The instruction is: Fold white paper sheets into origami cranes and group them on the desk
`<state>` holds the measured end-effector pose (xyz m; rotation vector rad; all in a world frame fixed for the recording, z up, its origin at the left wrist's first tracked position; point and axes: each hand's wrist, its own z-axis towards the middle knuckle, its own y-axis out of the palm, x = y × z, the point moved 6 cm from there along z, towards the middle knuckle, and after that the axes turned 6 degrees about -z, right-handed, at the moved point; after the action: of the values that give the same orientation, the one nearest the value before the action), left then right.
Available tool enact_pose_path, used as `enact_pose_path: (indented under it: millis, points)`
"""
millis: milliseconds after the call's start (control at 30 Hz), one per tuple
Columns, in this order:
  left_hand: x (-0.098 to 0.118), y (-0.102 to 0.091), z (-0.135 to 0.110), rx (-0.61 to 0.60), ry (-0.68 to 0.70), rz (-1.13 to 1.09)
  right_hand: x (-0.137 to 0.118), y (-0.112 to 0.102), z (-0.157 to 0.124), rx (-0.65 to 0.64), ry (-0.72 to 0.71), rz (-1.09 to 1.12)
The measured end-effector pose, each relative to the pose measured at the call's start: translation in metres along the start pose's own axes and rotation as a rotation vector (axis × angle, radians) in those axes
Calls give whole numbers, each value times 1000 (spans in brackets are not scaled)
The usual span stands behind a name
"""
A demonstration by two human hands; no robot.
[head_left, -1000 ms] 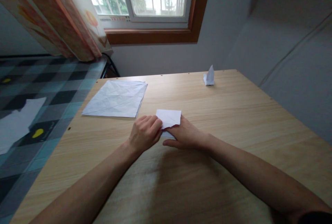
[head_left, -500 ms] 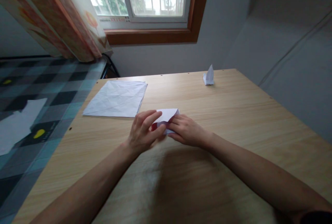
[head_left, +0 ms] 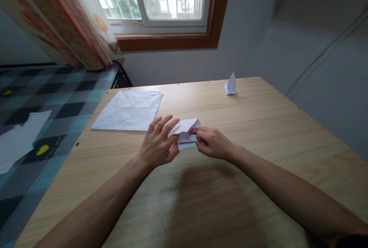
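A small piece of folded white paper [head_left: 186, 137] lies on the wooden table between my two hands, its upper flap raised and its lower layers showing along the near edge. My left hand [head_left: 160, 138] holds its left side between thumb and forefinger, with the other fingers lifted and apart. On the right side, the fingers of my right hand [head_left: 211, 141] are curled and pinch the paper's edge. Part of the paper is covered by the fingers at both sides.
A stack of creased white paper sheets [head_left: 128, 110] lies at the table's back left. Near the back right edge stands a folded paper figure [head_left: 230, 85] with a pointed upright part. Torn white paper [head_left: 24, 137] rests on the checked bed cover [head_left: 71, 94] at left.
My right fingers have gone from lying flatter on the paper to a curled pinch. My left fingers have lifted and spread. A red patch on the paper no longer shows.
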<state>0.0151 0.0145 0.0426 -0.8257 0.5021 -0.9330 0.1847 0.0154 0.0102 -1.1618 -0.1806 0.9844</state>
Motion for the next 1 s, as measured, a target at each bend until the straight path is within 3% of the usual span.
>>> enact_pose_path:
  millis: [133, 333, 533, 800, 1000]
  points:
    - [2, -3, 1, 53, 9, 20, -6, -2, 0, 23, 0, 73]
    - [0, 2, 2, 35, -48, -51, -8, -3, 3, 44, 36, 117]
    - [-5, 5, 1, 57, -120, 13, -12, 1, 4, 26, -40, 108]
    - [-18, 4, -3, 140, -204, 56, -26, 7, 4, -50, -159, 1]
    - [-5, -10, -4, 257, -109, 107, -31, 10, 5, -96, -150, -169]
